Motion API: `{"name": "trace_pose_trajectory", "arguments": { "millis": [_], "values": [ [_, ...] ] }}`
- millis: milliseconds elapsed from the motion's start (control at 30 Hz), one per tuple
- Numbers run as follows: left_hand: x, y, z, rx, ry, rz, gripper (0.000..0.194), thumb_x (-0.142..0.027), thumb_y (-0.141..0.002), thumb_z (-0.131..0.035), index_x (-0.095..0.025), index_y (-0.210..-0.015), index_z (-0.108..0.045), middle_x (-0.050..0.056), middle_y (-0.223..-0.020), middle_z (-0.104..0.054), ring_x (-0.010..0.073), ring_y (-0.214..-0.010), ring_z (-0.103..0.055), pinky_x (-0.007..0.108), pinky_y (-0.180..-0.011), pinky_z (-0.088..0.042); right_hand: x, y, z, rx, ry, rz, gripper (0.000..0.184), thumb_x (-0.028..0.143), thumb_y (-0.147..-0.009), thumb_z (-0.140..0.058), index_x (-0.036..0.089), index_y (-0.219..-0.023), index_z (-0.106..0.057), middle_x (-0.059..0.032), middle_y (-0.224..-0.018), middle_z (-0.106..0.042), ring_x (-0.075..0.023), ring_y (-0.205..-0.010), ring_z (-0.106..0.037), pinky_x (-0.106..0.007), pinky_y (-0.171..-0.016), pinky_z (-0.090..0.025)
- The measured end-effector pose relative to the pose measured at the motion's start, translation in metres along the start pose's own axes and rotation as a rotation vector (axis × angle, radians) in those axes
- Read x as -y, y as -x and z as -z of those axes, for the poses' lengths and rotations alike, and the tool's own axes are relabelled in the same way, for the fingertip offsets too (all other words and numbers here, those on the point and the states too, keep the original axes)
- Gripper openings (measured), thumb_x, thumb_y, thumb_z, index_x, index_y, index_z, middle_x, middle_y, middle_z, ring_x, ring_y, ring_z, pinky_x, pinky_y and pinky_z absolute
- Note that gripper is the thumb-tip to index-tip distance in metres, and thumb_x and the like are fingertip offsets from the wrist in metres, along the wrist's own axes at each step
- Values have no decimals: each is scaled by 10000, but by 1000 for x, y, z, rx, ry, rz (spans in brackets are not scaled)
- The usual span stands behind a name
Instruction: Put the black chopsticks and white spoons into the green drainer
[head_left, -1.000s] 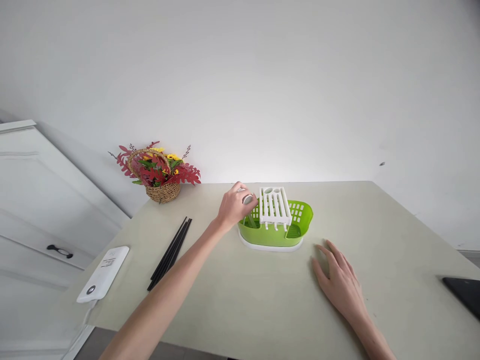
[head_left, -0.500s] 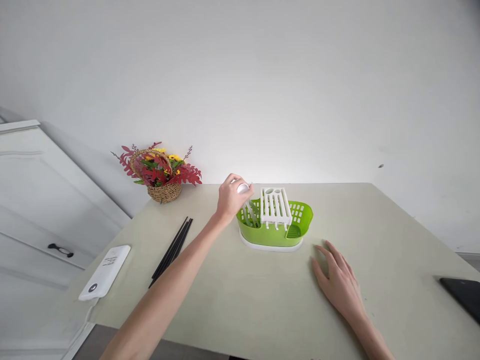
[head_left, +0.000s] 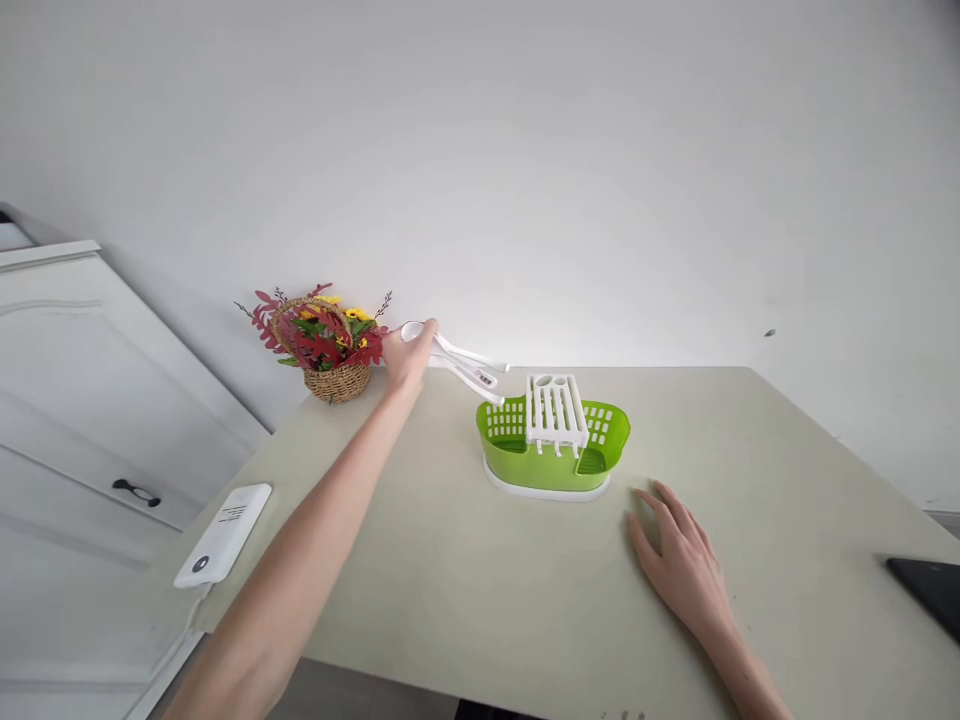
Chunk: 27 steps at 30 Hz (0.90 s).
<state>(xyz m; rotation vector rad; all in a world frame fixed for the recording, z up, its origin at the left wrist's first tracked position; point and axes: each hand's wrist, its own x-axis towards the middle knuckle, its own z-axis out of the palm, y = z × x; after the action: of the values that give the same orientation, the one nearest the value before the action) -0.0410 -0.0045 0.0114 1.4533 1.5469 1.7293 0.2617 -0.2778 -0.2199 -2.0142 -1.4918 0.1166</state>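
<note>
My left hand (head_left: 408,358) is closed around a bunch of white spoons (head_left: 474,356), gripping them near the bowls. Their handles fan out to the right, above the left end of a green drainer basket (head_left: 546,472). A white slotted rack (head_left: 556,408) with small hooks on its front bridges the basket's middle, and a white tray (head_left: 546,493) lies under it. On the table to the basket's right rests my right hand (head_left: 681,560), fingers spread and holding nothing. The spoons' bowls are partly covered by my left fingers.
A wicker basket of artificial flowers (head_left: 336,382) stands behind my left hand, close to it. A white power-bank-like device (head_left: 223,534) with a cable lies on the table's left. A dark flat object (head_left: 930,592) lies at the right edge. White cabinet doors (head_left: 97,400) stand left of the table.
My left hand has lifted the spoons out of the green basket and moved left and up, tilting them sideways. My forearm now hides the black chopsticks. My right hand stays in place.
</note>
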Motion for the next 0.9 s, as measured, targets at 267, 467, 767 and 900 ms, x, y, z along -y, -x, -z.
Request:
{"name": "trace_pose_trajectory", "arguments": {
  "millis": [267, 467, 767, 900],
  "values": [
    [58, -13, 57, 122, -109, 206, 279, -439, -654, -744, -183, -679, -636, 13, -639, -653, 157, -583, -597, 241, -524, -432, -3, 0, 0, 16, 9, -4, 517, 533, -1014, -363, 267, -1402, -579, -72, -1602, -471, -306, -1475, -436, -535, -1184, -401],
    [99, 4, 96, 415, -340, 185, 301, -448, -590, -800, -182, -576, -661, -10, -547, -616, 158, -564, -562, 238, -519, -381, -5, 1, -2, 17, 21, 13, 525, 537, -1013, -358, 265, -1404, -577, -78, -1600, -471, -315, -1472, -440, -544, -1185, -396],
    [114, 17, 112, 842, -537, 94, 333, -470, -607, -786, -193, -501, -634, -43, -474, -541, 134, -513, -487, 231, -501, -325, -5, 2, -2, 15, 27, 14, 519, 531, -1009, -362, 274, -1406, -576, -76, -1589, -488, -312, -1475, -441, -544, -1179, -407],
    [116, 21, 114, 972, -584, 29, 324, -457, -611, -778, -201, -481, -629, -49, -457, -523, 128, -509, -464, 234, -509, -319, -5, 2, -2, 17, 36, 13, 521, 536, -1011, -352, 281, -1406, -576, -67, -1593, -485, -306, -1479, -437, -544, -1183, -403]
  ]
}}
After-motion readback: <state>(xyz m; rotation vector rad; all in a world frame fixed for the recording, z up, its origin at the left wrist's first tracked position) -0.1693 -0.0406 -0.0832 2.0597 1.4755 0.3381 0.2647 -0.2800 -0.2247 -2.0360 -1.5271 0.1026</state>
